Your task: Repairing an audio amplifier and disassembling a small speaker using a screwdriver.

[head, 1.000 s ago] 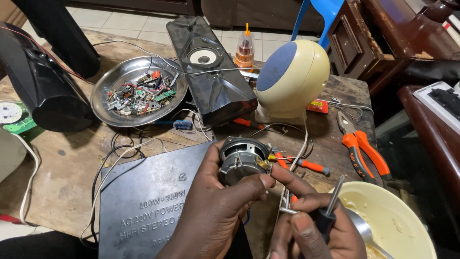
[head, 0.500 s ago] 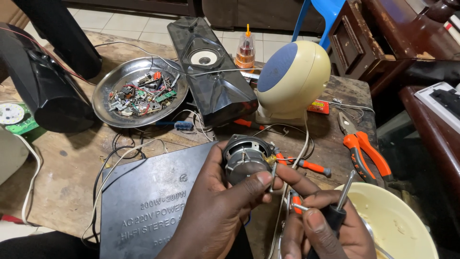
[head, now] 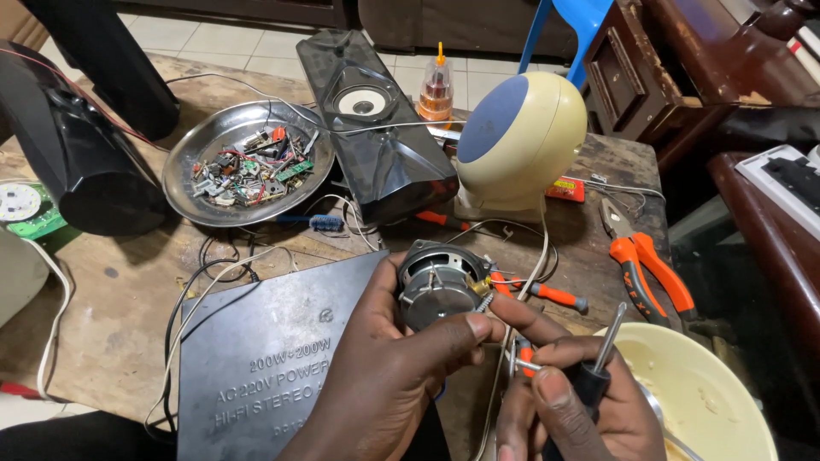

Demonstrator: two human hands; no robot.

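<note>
Since the earlier frame, the right hand has tipped its screwdriver more upright and drawn in closer to the speaker driver. That driver sits near the middle of the worktop, above the dark panel, with the left hand curled around it, thumb pressed on its near edge. The right fingers pinch the black handle and also trap a thin wire. Orange pliers lie to the right, a metal dish of small parts far left. The risk, as I judge it: the shaft could slip and snap the thin leads at the driver's terminals.
</note>
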